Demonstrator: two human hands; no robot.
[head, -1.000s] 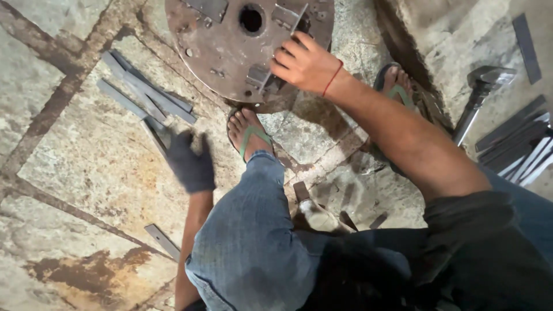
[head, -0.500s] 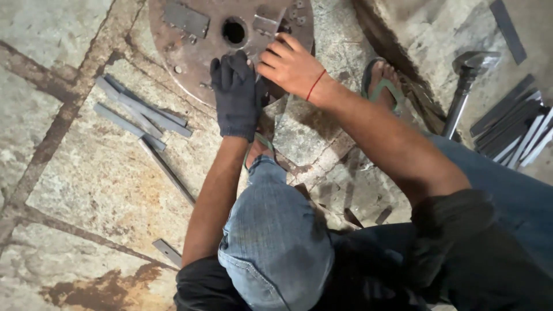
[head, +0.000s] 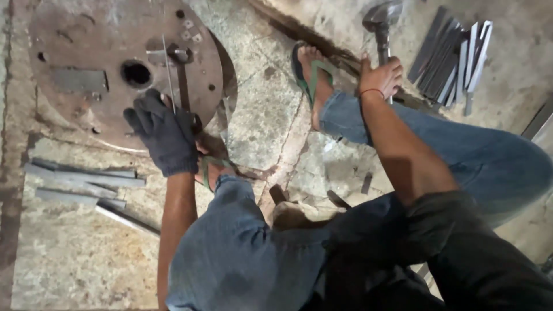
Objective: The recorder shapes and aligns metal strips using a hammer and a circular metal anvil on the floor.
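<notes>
Meanwhile, gloved left hand [head: 163, 138] presses a thin strip [head: 168, 72] onto the rusty round plate [head: 80, 75], fingers together; bare right hand [head: 380, 78] fingers wrap the hammer handle [head: 382, 40].

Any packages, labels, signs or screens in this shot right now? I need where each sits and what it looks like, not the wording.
None show: no package, label, sign or screen. In view are only the round rusty metal plate, flat grey metal strips, the hammer and the stone floor.

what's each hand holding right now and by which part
The bare right hand grips a metal hammer by its handle. The gloved left hand presses on a round rusty metal plate, gripping nothing visible.
</notes>
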